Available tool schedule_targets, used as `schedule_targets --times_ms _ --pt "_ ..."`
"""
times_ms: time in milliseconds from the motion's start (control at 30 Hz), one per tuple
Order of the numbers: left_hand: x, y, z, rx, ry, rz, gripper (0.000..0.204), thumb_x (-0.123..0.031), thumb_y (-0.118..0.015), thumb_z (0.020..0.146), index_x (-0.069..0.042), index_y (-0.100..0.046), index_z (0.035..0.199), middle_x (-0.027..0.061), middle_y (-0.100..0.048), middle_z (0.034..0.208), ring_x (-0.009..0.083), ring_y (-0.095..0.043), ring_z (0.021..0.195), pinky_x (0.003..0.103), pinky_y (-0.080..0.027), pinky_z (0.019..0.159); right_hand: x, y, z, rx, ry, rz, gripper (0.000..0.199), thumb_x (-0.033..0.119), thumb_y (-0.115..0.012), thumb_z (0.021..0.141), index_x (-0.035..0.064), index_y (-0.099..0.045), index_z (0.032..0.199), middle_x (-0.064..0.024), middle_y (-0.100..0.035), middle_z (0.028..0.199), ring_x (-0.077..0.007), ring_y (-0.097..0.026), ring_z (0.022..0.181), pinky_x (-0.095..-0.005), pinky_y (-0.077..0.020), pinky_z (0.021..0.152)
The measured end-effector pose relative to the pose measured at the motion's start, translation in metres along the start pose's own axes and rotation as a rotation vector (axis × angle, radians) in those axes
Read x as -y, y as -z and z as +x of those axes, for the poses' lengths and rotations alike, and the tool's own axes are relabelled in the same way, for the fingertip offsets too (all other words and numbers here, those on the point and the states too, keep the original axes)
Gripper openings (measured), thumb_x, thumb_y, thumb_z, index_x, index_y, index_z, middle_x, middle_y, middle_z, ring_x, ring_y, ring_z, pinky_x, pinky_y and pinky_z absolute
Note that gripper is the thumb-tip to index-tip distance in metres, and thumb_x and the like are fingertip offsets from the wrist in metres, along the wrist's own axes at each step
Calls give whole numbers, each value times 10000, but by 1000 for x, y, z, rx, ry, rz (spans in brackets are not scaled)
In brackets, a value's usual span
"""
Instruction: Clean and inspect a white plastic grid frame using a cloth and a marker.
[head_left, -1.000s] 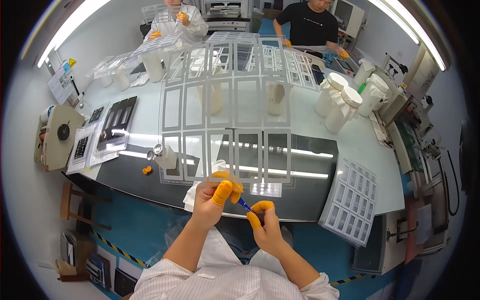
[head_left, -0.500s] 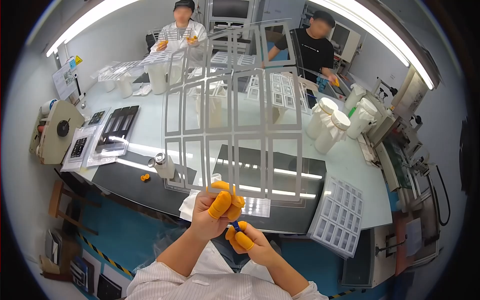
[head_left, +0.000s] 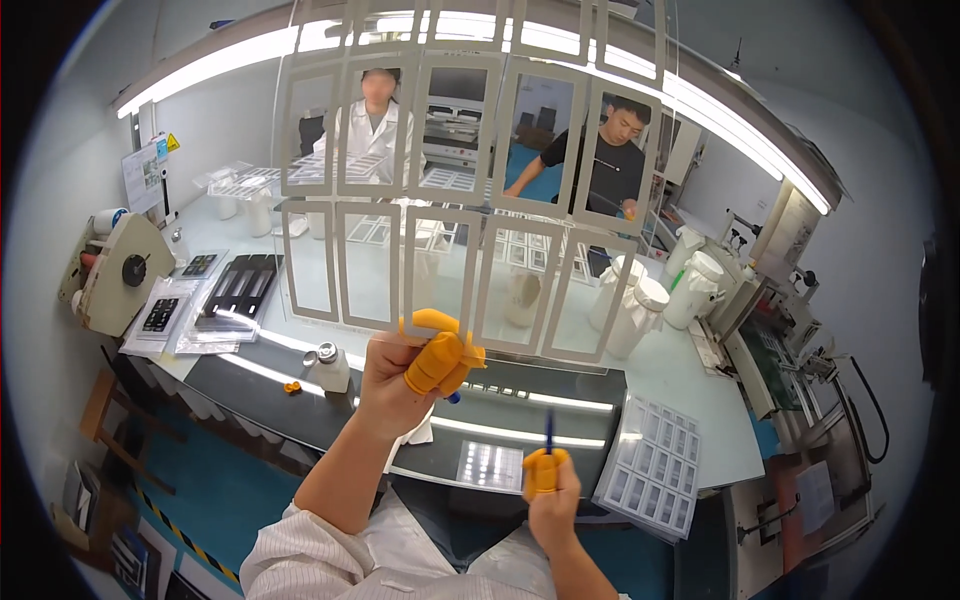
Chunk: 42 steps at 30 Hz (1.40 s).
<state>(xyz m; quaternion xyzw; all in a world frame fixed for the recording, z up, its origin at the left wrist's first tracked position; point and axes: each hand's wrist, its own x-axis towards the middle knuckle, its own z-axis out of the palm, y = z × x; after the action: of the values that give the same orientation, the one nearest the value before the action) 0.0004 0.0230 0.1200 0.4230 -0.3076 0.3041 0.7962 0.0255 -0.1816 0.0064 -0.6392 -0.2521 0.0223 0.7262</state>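
Beyond stand covered jars (head_left: 638, 322); left fingers (head_left: 434, 362) pinch a sheet (head_left: 445, 212), right fingers (head_left: 547, 474) a pen (head_left: 549, 430).

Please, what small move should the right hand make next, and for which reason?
Probably the right hand should bring the slim, dark-blue pen-like tool nearer to the large transparent sheet with grey rectangular frames. The left hand holds this sheet up at its lower edge, while the tool points upward below it, apart from it.

Pale wall (head_left: 232, 132), blue floor (head_left: 245, 488), 1 wooden stool (head_left: 99, 400), long bright light (head_left: 200, 78)
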Motion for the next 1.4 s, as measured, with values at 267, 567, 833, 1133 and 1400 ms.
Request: schedule_targets --times_ms 267,567,833,1133,1400 --pt "0 -3 -9 46 -18 18 163 -79 -520 807 49 -562 900 112 -561 715 108 -464 496 213 -388 457 92 31 23 -352 407 3 179 211 -389 883 62 -421 976 0 -433 646 -22 -329 450 -132 -238 382" --pt "0 -13 -16 52 43 122 151 -69 -562 783 60 -577 858 90 -572 705 102 -506 558 202 -413 502 144 31 17 -434 728 -105 207 178 -482 842 36 -436 986 -43 -521 818 -26 -391 482 -98 -256 392" --pt "0 -18 -20 65 41 221 155 -71 -581 768 46 -583 870 85 -592 776 121 -560 672 220 -459 657 166 27 12 -445 828 -567 270 150 -567 792 -9 -484 993 -73 -571 886 -41 -496 588 -114 -380 544" --pt "8 -23 -30 39 -60 449 107 -45 -587 755 8 -594 848 67 -588 753 138 -564 642 202 -459 622 187 11 23 -332 996 -1027 315 154 -620 742 -22 -509 978 -92 -534 778 -104 -491 540 -156 -351 493" --pt "8 -28 -32 76 -117 587 92 -43 -596 745 8 -588 821 73 -576 710 140 -548 575 183 -428 542 193 3 28 -391 1152 -1066 311 177 -668 697 -29 -552 899 -49 -474 616 -114 -392 426 -197 -311 385"
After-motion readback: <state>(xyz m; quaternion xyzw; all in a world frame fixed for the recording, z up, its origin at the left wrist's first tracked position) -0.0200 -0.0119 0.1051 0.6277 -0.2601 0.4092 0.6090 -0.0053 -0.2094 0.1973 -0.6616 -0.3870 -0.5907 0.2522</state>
